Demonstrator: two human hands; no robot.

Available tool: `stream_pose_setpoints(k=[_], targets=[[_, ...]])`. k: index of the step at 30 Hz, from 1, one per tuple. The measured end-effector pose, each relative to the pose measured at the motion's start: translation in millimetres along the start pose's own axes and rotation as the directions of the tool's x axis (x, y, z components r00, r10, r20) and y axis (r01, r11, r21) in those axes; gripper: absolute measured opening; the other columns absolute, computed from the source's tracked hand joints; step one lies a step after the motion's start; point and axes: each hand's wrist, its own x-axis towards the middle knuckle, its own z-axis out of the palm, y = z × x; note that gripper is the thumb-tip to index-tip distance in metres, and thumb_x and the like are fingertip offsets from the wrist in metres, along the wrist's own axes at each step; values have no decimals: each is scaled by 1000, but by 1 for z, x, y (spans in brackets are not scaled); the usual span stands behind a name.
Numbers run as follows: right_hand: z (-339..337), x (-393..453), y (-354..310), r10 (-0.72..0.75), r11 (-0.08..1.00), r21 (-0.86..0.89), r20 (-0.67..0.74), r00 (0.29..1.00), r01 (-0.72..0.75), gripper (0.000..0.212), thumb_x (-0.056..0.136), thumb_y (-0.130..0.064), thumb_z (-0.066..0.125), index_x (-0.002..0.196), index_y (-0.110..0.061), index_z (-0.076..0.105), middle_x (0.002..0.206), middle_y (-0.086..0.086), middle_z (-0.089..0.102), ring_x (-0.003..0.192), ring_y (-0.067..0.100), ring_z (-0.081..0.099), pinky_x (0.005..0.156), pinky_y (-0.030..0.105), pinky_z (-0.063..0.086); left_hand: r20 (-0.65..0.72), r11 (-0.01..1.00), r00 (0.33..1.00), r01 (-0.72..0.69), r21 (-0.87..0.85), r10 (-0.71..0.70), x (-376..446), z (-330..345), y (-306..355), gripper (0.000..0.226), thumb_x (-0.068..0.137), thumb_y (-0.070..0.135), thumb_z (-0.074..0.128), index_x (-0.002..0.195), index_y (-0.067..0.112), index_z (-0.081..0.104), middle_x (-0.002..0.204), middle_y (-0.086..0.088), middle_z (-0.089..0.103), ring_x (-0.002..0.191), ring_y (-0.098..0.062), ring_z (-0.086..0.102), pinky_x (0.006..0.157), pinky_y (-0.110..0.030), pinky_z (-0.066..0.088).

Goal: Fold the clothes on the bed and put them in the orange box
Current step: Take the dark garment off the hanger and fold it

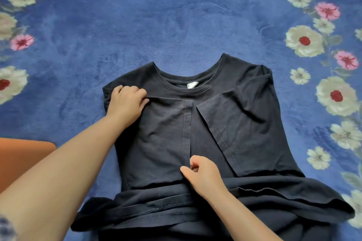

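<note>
A dark T-shirt (172,133) lies flat on the blue flowered bedspread (176,15), collar away from the person, both sides folded in to meet along the middle, the hem bunched near the body. The left hand (127,101) rests near the shirt's left shoulder, fingers curled and pinching a fold of cloth; the right hand (203,174) pinches the fabric at the centre seam lower down. A corner of the orange box (21,158) shows at the left edge, beside the left forearm.

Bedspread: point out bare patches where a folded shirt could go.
Free: the blue bedspread beyond the black T-shirt collar, between the flower borders. Crowded: near side, under both arms, and lower left by the orange box.
</note>
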Motion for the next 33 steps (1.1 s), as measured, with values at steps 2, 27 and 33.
stream_pose_setpoints(k=[2, 27, 33], targets=[[0, -5, 3, -103, 995, -14, -59, 993, 102, 41, 89, -23, 54, 61, -19, 26, 67, -8, 33, 60, 8, 34, 62, 13, 32, -75, 993, 997, 2, -117, -11, 5, -5, -5, 28, 96, 25, 43, 91, 2, 58, 85, -18, 60, 86, -37, 55, 76, -43, 37], [-101, -33, 100, -287, 896, -432, -383, 878, 105, 9, 82, -5, 57, 78, -1, 65, 76, 8, 64, 75, 33, 58, 66, 29, 39, 375, 975, 919, -181, 127, 122, -82, 23, 76, 76, 91, 61, 19, 150, 12, 11, 157, -13, 1, 145, -27, 1, 115, -48, 5], [-110, -22, 104, -411, 742, -644, -219, 885, 186, 42, 42, -20, 92, 75, -12, 67, 67, 1, 58, 59, 24, 58, 48, 30, 47, 112, 958, 993, -3, -288, 37, -52, 1, 114, 45, 94, 31, 42, 124, 0, 54, 123, -17, 56, 113, -36, 51, 93, -42, 44]])
